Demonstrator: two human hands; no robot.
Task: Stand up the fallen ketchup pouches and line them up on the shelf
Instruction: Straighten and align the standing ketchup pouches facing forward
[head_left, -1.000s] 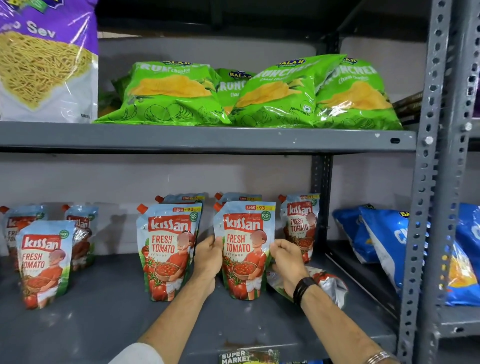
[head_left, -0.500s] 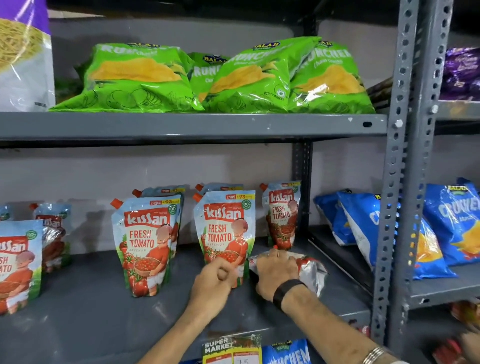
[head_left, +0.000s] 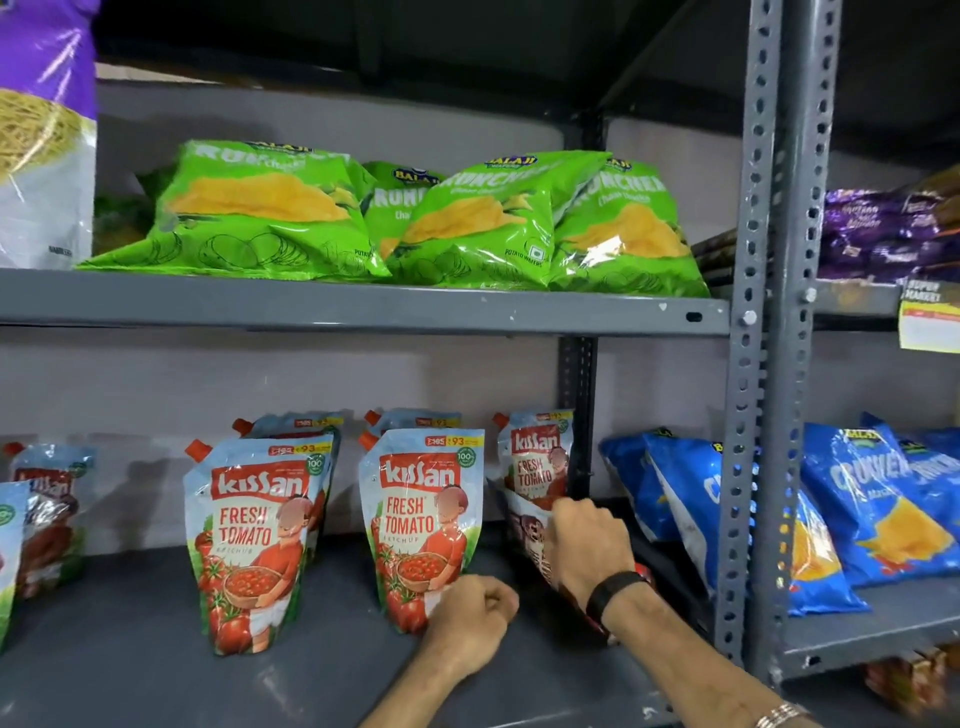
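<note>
Several Kissan ketchup pouches stand on the grey lower shelf (head_left: 130, 670). One upright pouch (head_left: 254, 540) is left of centre and another (head_left: 421, 519) stands at the middle, each with a pouch behind. A smaller-looking one (head_left: 535, 457) stands at the back by the post. My right hand (head_left: 587, 545) grips a fallen pouch (head_left: 524, 525), tilted with its back facing me, partly raised off the shelf. My left hand (head_left: 470, 621) is a loose fist at the foot of the middle pouch, holding nothing.
Green chip bags (head_left: 395, 223) lie on the upper shelf. A slotted grey upright post (head_left: 753, 415) bounds the bay on the right, with blue chip bags (head_left: 857, 499) beyond it. More ketchup pouches (head_left: 47, 509) stand at the far left.
My right hand has lifted the fallen pouch from lying flat to a steep tilt near the post. My left hand has let go of the middle pouch and dropped to its base.
</note>
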